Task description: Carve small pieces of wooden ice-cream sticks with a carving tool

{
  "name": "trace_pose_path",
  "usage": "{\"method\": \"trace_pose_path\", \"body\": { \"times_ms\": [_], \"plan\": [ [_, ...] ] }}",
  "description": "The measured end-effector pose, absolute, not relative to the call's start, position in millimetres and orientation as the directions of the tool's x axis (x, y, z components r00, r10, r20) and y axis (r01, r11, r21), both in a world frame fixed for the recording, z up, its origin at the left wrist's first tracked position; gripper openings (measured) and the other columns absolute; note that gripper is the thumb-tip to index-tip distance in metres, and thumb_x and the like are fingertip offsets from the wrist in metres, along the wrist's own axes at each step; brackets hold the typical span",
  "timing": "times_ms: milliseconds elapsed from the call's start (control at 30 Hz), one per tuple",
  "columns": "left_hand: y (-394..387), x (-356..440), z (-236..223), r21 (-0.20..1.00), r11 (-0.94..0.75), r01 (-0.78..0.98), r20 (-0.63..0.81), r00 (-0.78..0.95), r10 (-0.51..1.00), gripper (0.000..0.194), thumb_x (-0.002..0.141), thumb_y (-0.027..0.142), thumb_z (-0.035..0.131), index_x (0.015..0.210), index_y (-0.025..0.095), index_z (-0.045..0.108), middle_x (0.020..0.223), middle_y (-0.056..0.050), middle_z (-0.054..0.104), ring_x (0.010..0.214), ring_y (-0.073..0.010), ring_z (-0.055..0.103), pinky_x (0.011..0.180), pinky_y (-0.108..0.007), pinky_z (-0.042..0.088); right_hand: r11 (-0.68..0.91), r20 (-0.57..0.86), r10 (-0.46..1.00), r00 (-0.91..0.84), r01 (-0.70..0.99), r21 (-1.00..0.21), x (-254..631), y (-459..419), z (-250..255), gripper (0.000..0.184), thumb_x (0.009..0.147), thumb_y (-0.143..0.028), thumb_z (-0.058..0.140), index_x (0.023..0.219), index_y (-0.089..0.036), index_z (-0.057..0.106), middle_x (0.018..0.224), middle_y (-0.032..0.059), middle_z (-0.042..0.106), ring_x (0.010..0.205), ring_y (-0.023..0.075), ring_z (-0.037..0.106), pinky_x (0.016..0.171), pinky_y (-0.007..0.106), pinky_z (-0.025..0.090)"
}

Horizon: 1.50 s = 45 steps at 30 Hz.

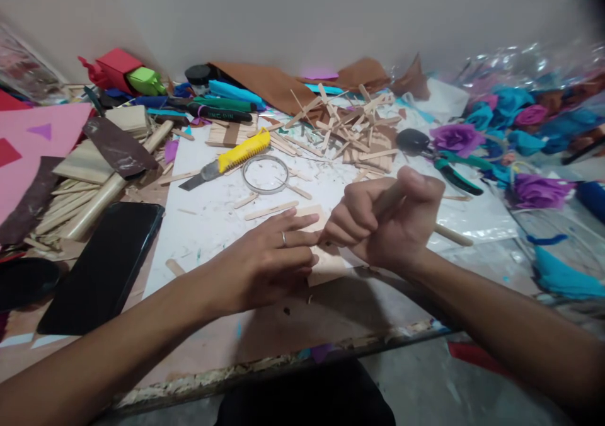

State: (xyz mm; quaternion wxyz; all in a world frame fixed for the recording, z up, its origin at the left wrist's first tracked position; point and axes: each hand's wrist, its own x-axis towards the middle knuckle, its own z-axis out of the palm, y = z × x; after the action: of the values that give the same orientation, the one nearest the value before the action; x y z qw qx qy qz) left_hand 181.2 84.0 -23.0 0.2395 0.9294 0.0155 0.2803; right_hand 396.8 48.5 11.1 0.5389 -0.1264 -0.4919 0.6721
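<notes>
My left hand (274,256), with a ring on one finger, lies palm down with its fingers stretched out over a thin pale wooden piece (328,268) at the table's front. Just to its right, my right hand (390,218) is raised and closed, thumb on top, its lower fingers close to the left fingertips. What the right fist holds is largely hidden by its fingers. A round wooden stick (454,234) shows beyond the right wrist; I cannot tell whether it is in the hand. White paper (203,243) lies beneath.
Behind my hands are a yellow utility knife (243,150), a metal ring (243,177) and a heap of wooden sticks (350,126). Green-handled pliers (456,174) and paper flowers (541,189) lie right. A black phone (104,268) lies left, near the table edge (189,375).
</notes>
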Motion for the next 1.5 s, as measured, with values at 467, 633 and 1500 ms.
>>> {"method": "trace_pose_path", "body": {
  "times_ms": [467,633,1500],
  "plan": [
    [87,175,-17,0.503,-0.864,-0.022,0.333,0.928,0.170,0.021,0.096,0.021,0.071,0.116,0.024,0.066,0.134,-0.009,0.074,0.151,-0.0303,0.050,0.131,-0.055,0.031,0.060,0.285,0.875,-0.392,-0.495,-0.867,395,44,19,0.071,0.092,-0.074,0.058,0.047,-0.024,0.032,0.038,-0.0070,0.025,0.034,0.0083,0.022,0.039,0.027,0.027],
    [86,175,-14,0.516,-0.856,-0.023,0.329,0.928,0.173,0.027,0.096,0.018,0.068,0.123,0.023,0.065,0.138,-0.011,0.072,0.155,-0.0294,0.044,0.133,-0.053,0.028,0.060,0.287,0.874,-0.391,-0.500,-0.864,394,44,18,0.072,0.093,-0.074,0.056,0.047,-0.024,0.032,0.038,-0.0068,0.025,0.034,0.0082,0.022,0.040,0.027,0.027],
    [53,186,-12,0.183,-0.946,0.267,0.329,0.890,0.315,0.017,0.099,0.017,0.056,0.085,0.017,0.065,0.091,-0.006,0.059,0.080,-0.0194,0.048,0.068,-0.032,0.037,0.095,0.347,0.821,-0.454,-0.491,-0.866,389,44,13,0.057,0.092,-0.057,0.057,0.050,-0.024,0.038,0.041,-0.0068,0.025,0.036,0.0088,0.022,0.039,0.025,0.025]
  ]
}}
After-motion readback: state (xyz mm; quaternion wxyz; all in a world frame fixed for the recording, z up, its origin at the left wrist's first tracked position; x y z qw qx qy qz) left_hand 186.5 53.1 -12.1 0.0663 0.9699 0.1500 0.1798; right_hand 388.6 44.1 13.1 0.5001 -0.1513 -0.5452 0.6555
